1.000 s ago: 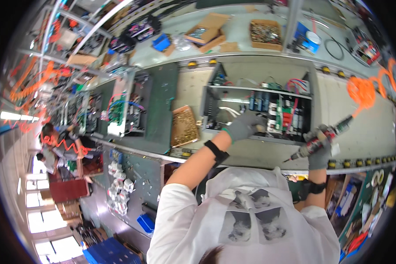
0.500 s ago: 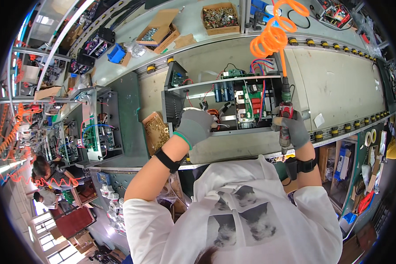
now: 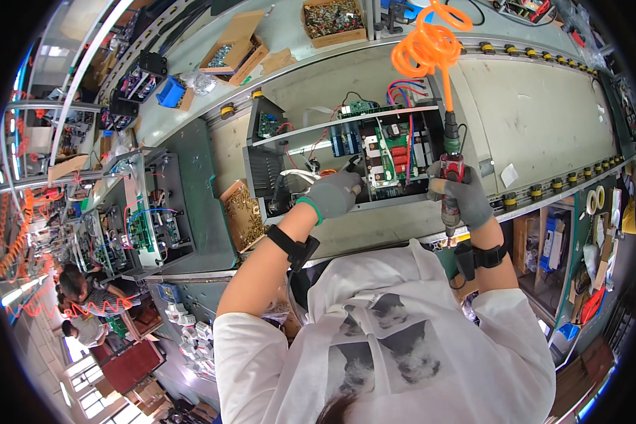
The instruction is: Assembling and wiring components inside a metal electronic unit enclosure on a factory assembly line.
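An open grey metal chassis full of electronics lies before me. Inside it are a green circuit board with red parts, dark blue capacitors and red and blue wires. My left hand, in a grey glove, reaches over the chassis's near wall. Its fingers are drawn together by the cables beside the board; whatever is between the fingertips is too small to make out. My gloved right hand is wrapped round a red and black air screwdriver, held upright at the chassis's right end.
An orange coiled air hose runs down to the screwdriver. Left of the chassis sits a cardboard box of brass-coloured screws. Another chassis stands further left. Boxes of small hardware line the far shelf; rollers edge the bench.
My left hand has moved right along the near wall, its fingers now further in among the cables. My right hand still holds the screwdriver. The whole view has shifted slightly.
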Tool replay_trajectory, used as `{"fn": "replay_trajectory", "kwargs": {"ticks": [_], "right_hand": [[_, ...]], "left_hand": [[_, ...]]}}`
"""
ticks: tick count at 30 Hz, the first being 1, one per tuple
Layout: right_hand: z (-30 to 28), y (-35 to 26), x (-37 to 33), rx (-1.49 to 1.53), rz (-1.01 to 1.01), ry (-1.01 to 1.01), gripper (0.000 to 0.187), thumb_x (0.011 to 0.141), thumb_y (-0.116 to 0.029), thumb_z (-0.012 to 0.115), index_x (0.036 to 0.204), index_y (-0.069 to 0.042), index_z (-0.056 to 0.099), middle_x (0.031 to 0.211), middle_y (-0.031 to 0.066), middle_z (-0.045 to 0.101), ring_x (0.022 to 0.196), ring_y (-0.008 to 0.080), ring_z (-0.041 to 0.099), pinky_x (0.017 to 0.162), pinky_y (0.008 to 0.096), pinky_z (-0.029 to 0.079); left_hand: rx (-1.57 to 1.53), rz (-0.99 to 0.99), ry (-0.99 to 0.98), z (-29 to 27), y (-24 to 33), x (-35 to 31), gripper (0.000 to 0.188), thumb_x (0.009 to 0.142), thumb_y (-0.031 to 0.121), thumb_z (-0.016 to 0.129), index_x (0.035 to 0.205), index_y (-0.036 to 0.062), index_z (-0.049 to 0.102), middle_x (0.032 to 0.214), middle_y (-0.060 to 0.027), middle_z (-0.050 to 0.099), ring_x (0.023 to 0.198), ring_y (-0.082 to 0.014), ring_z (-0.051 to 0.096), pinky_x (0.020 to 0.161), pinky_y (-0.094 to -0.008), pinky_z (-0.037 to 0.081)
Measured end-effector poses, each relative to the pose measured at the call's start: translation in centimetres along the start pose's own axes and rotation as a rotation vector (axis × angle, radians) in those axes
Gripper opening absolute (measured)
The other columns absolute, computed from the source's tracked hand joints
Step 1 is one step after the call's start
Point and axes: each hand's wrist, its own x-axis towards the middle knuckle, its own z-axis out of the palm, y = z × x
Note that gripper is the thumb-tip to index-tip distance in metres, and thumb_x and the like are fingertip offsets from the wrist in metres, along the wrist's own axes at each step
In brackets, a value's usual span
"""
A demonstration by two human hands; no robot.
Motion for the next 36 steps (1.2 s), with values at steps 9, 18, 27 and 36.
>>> {"fn": "replay_trajectory", "kwargs": {"ticks": [9, 18, 27, 36], "right_hand": [[-0.4, 0.0, 0.4, -0.066, 0.028, 0.009, 0.024, 0.071, -0.008, 0.066, 0.093, -0.001, 0.060, 0.073, 0.0052, 0.060, 0.063, 0.0148, 0.059, 0.059, 0.0270, 0.046], [0.3, 0.0, 0.4, 0.014, -0.009, -0.010, 0.019, 0.073, -0.009, 0.066, 0.090, -0.003, 0.060, 0.070, 0.0047, 0.059, 0.060, 0.0157, 0.059, 0.056, 0.0272, 0.045], [0.0, 0.3, 0.4, 0.016, -0.040, -0.047, 0.021, 0.074, -0.007, 0.067, 0.093, 0.000, 0.061, 0.072, 0.0060, 0.061, 0.060, 0.0145, 0.059, 0.056, 0.0265, 0.046], [-0.1, 0.4, 0.4, -0.083, 0.017, -0.022, 0.023, 0.073, -0.010, 0.068, 0.091, -0.001, 0.060, 0.073, 0.0041, 0.059, 0.062, 0.0142, 0.059, 0.058, 0.0269, 0.046]], "left_hand": [[0.098, -0.180, 0.283, 1.9, 2.6, -0.7, 0.016, 0.080, 0.016, 0.049, 0.090, 0.0070, 0.059, 0.093, -0.0136, 0.061, 0.087, -0.0347, 0.060, 0.074, -0.0429, 0.048], [-0.051, -0.165, 0.524, 3.1, 2.0, -0.1, 0.014, 0.076, 0.012, 0.051, 0.086, 0.0079, 0.061, 0.094, -0.0100, 0.060, 0.085, -0.0321, 0.059, 0.072, -0.0422, 0.047], [-0.106, -0.203, 0.396, 2.0, 2.1, -0.1, 0.021, 0.081, 0.015, 0.047, 0.092, 0.0069, 0.063, 0.100, -0.0153, 0.062, 0.090, -0.0358, 0.059, 0.077, -0.0419, 0.047], [-0.199, -0.151, 0.429, 3.1, 0.3, 1.0, 0.025, 0.081, 0.020, 0.048, 0.096, 0.0112, 0.065, 0.092, -0.0167, 0.064, 0.089, -0.0350, 0.061, 0.079, -0.0419, 0.048]]}}
